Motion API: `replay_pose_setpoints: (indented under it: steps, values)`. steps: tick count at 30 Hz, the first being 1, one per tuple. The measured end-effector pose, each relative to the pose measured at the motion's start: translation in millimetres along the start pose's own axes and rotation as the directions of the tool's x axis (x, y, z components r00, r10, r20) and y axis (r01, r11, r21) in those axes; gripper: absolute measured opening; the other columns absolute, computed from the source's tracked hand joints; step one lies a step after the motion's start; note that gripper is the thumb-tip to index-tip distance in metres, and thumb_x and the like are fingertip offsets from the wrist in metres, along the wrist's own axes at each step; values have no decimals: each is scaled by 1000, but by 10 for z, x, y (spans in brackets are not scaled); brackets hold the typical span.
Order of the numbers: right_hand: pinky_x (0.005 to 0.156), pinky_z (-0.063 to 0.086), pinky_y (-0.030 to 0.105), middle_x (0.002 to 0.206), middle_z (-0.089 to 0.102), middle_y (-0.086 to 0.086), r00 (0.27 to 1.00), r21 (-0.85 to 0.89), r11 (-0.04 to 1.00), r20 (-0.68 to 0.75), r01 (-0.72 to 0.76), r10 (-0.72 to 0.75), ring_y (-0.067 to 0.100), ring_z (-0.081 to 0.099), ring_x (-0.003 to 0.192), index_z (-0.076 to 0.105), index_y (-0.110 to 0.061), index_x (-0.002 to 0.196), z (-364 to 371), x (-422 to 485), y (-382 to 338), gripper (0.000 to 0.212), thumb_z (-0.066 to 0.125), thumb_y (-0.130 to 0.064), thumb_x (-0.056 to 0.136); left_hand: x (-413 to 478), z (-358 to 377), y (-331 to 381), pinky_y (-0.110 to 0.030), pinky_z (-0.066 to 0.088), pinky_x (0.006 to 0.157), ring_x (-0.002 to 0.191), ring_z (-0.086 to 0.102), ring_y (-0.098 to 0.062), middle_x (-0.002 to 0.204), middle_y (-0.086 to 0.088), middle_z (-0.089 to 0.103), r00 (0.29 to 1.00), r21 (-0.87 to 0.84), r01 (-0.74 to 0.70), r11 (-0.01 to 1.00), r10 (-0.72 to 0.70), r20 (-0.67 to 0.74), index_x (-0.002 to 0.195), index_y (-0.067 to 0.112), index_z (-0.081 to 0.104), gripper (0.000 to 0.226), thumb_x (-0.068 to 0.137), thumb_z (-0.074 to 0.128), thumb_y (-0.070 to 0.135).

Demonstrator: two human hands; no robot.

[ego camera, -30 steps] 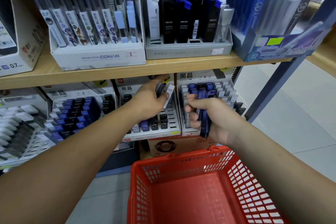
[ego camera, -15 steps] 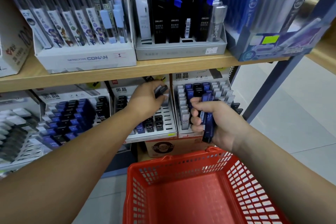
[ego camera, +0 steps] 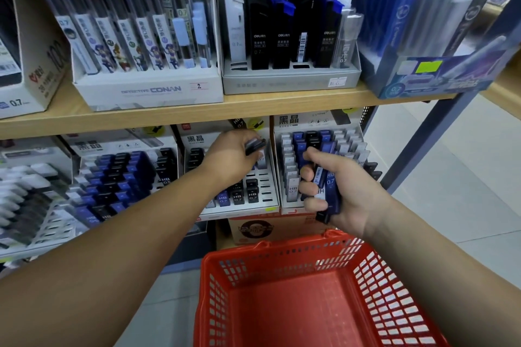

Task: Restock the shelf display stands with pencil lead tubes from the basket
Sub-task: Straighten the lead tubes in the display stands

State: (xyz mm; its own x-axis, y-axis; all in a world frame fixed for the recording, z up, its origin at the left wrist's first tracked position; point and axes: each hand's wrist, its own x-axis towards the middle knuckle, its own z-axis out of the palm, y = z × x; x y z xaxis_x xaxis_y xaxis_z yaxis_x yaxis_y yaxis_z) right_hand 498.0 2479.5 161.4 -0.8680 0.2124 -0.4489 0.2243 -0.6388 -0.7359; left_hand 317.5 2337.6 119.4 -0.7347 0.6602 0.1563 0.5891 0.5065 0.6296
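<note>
My left hand [ego camera: 234, 155] is stretched forward under the upper shelf [ego camera: 183, 118], back up, fingers curled round a dark tube [ego camera: 256, 146]. It holds the tube at the top right of the mid stand [ego camera: 266, 191]. My right hand [ego camera: 349, 194] sits nearer and lower, palm turned left. Its fingers and thumb are wrapped round a bunch of blue tubes [ego camera: 328, 189] marked 0.7. The bunch stands nearly upright in front of the right stand [ego camera: 304, 121], its lower end poking out below the fist.

The left stand [ego camera: 90, 146] is packed with blue and black tubes. The mid stand has a few in its front rows and open slots beside them. The right stand carries grey tubes down its left side, blue and black ones at the top. On the upper shelf I see the Conan box [ego camera: 146, 90], a grey box [ego camera: 282, 83] of black and blue cases, and a blue box [ego camera: 423, 79]. A carton [ego camera: 253, 229] sits under the stands. The red basket [ego camera: 282, 248] is below my hands, its far rim just under my right wrist.

My left wrist covers the middle of the mid stand, and I cannot tell whether the tube touches a slot. My right hand hides much of the right stand. I cannot count the bunch. The basket's near end is cut off, and the far left is blurred.
</note>
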Motion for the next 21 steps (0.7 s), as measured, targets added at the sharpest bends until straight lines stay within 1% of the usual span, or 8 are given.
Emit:
replay_pose_setpoints:
  steps: [3,6,8,10,13,15,17,21]
  values:
    - [40,23,22,71,47,2,999,129,991,31,17,-21,13,37,53,55,-16,103,34,-13,6,3,56,-18,101,29,47,10,-28,37,69,85,57,-23,90,2,52,997,114,-56,992,49,59,86,18,67,10,94,73,17]
    - [46,36,25,71,48,3,997,195,979,39,58,-67,16,43,55,56,-17,101,70,-15,13,3,56,-13,100,-73,-16,90,-28,37,67,78,54,-20,85,3,52,996,85,-91,992,93,-14,87,11,67,13,95,72,19]
    - [59,51,31,71,52,4,994,218,971,14,103,-109,18,53,61,58,-18,101,104,-6,16,5,56,-14,102,-216,-52,191,-36,39,62,70,53,-21,75,-3,55,994,-28,-62,998,60,-91,79,11,62,24,97,71,24]
    - [80,60,39,74,59,5,988,239,959,-9,150,-153,22,67,72,59,-18,104,133,6,19,7,53,-14,105,-381,-64,373,-42,48,61,66,58,-25,73,-15,61,997,-248,33,968,-48,-53,76,9,61,32,96,72,31]
    - [103,53,49,92,75,9,980,260,945,-30,199,-198,23,76,97,58,-19,106,153,30,14,10,49,-14,106,-587,-41,654,-25,42,44,49,52,-9,74,-9,71,973,-531,231,815,-195,124,87,12,70,21,96,74,31]
    - [105,52,52,110,77,11,978,263,943,-19,205,-208,25,72,113,55,-19,108,167,33,14,8,49,-14,106,-665,-47,744,-16,38,44,44,50,-1,75,-2,73,965,-600,262,756,-214,152,95,11,72,19,94,77,28]
    - [99,57,51,120,75,12,978,264,944,6,200,-209,25,69,119,52,-18,113,175,28,26,9,48,-13,106,-710,-45,768,-19,36,43,43,48,-4,73,0,74,953,-635,304,711,-235,192,98,8,71,25,90,81,30]
    - [91,61,43,126,73,12,978,219,958,59,183,-200,24,73,109,55,-12,129,210,13,53,24,44,-15,108,-718,-15,811,-24,36,47,42,44,-5,58,10,61,911,-662,411,626,-281,300,103,11,71,28,82,88,19]
